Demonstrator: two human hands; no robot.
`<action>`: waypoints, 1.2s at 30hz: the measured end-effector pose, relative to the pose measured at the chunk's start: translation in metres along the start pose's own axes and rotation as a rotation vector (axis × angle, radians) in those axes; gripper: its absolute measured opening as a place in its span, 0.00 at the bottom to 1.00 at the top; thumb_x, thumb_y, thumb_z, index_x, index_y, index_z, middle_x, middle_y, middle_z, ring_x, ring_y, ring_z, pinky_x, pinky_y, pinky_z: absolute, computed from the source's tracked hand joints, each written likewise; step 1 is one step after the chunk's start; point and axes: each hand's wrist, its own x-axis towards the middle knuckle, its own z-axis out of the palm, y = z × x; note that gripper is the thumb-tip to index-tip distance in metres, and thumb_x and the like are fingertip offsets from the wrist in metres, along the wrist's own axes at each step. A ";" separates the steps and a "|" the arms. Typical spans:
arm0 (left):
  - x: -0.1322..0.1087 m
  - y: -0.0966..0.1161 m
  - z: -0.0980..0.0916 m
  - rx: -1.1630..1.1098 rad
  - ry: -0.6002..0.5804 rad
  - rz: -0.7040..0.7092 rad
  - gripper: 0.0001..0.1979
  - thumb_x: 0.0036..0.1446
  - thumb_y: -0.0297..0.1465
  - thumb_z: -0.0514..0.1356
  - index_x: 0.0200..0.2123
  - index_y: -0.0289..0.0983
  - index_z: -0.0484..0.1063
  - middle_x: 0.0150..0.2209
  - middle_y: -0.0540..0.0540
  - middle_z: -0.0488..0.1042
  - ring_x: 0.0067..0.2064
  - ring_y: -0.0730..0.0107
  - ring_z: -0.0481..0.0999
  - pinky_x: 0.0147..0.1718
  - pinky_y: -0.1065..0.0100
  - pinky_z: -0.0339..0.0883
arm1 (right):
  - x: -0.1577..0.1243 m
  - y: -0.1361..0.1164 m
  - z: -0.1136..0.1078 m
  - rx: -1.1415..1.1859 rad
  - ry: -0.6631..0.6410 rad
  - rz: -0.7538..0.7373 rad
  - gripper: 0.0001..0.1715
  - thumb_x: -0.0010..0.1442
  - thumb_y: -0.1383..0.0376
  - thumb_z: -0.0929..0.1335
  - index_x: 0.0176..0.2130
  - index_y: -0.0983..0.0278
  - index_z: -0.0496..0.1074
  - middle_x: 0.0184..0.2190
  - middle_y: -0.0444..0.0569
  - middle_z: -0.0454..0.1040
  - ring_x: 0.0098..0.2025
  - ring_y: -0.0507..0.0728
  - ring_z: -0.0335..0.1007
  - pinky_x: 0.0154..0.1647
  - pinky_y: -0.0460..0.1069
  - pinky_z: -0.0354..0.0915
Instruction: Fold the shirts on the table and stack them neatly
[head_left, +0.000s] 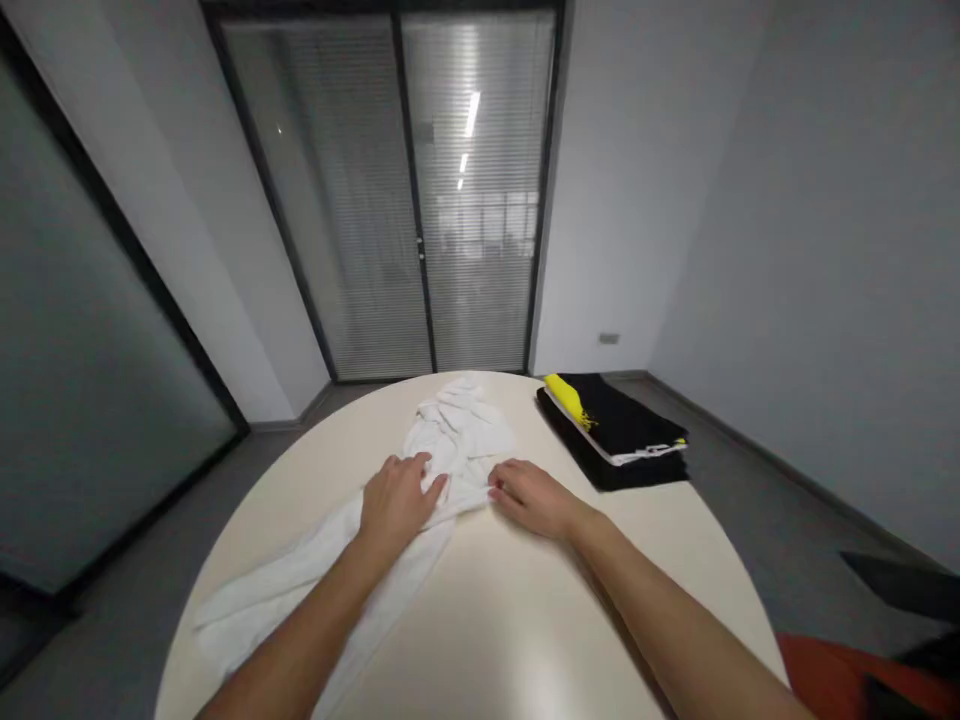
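A white garment [466, 432] lies crumpled on the table, with two long leg-like parts running toward the near left; it looks like a pair of trousers. My left hand [397, 497] rests on its middle, thumb apart from the other fingers, palm down. At the garment's right edge, my right hand [531, 496] has its fingers curled and pinched together on the cloth. My left forearm covers some of the leg parts.
Folded black, white and yellow cloths [615, 420] are stacked at the table's right far edge. The round cream table [480, 610] stands before glass doors [472, 250] with blinds. A red chair [855, 675] is at the lower right.
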 end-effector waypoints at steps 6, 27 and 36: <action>-0.003 -0.001 0.000 -0.031 -0.153 0.071 0.13 0.66 0.33 0.54 0.43 0.39 0.78 0.45 0.42 0.78 0.47 0.57 0.75 0.46 0.60 0.64 | -0.006 0.008 -0.005 0.086 -0.054 0.191 0.12 0.65 0.63 0.63 0.46 0.60 0.73 0.30 0.44 0.76 0.32 0.54 0.69 0.36 0.47 0.58; -0.013 0.017 0.006 -0.530 0.128 0.256 0.22 0.63 0.36 0.58 0.60 0.44 0.68 0.60 0.45 0.71 0.59 0.59 0.71 0.58 0.60 0.64 | 0.004 -0.044 0.003 0.613 0.264 0.068 0.14 0.72 0.55 0.59 0.48 0.59 0.65 0.44 0.48 0.76 0.44 0.55 0.72 0.48 0.49 0.64; 0.029 -0.029 0.011 -1.229 0.413 -0.480 0.17 0.51 0.42 0.64 0.38 0.36 0.73 0.32 0.47 0.78 0.33 0.66 0.76 0.33 0.69 0.68 | -0.003 -0.024 0.021 0.414 0.170 0.151 0.32 0.66 0.54 0.66 0.64 0.63 0.58 0.66 0.59 0.60 0.67 0.62 0.56 0.68 0.60 0.53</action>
